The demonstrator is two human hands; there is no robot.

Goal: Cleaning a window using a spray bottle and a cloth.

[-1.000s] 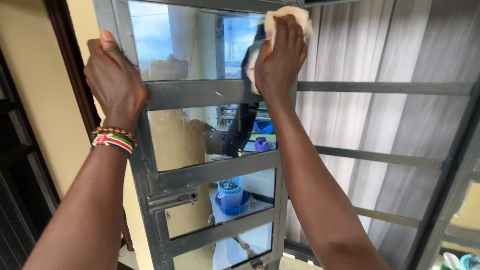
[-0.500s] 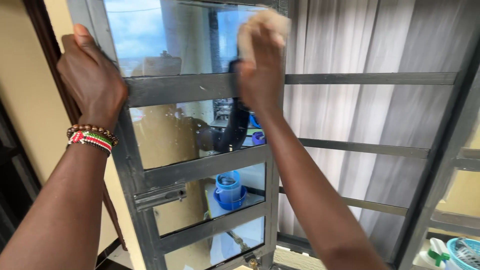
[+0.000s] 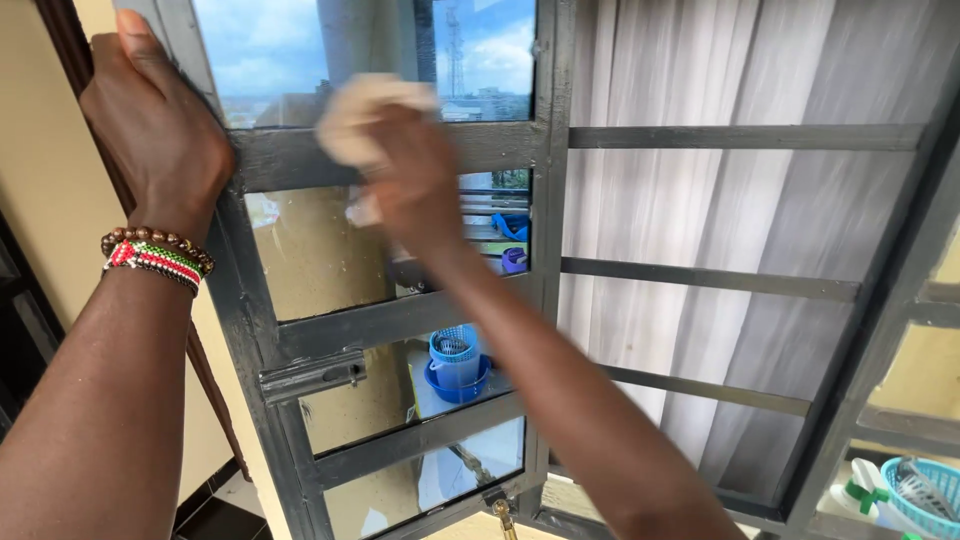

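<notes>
Right hand (image 3: 415, 185), motion-blurred, presses a pale cream cloth (image 3: 362, 118) against the window sash (image 3: 390, 322). Cloth sits bunched under the fingers, grasped and flattened on the top crossbar of the sash, near the middle of that bar, overlapping the lower edge of the upper pane (image 3: 300, 55). It looks soft, crumpled, off-white to beige, with no pattern visible; its edges are blurred. A bit of it pokes out below the hand over the second pane.

Left hand (image 3: 150, 125) is clenched on the left edge of the sash near its top corner, thumb up along the frame and fingers wrapped behind. Beaded bracelets (image 3: 155, 255) on that wrist: a brown bead strand, plus a red, white, green and black band.

The sash is dark grey painted metal, scuffed, with four glass panes stacked and split by horizontal bars. Glass is reflective: the upper pane shows blue sky and clouds, the lower panes a tan wall and a blue basket (image 3: 456, 362). A metal latch (image 3: 312, 375) sits on the left stile, below the second pane.

Right of the sash are grey horizontal bars (image 3: 745, 137) across the opening, with a pale striped curtain (image 3: 720, 220) behind them. At the bottom right corner of the view are a light blue basket (image 3: 925, 490) and a white bottle with a green part (image 3: 865, 495). A yellow wall (image 3: 50, 200) lies to the left.
</notes>
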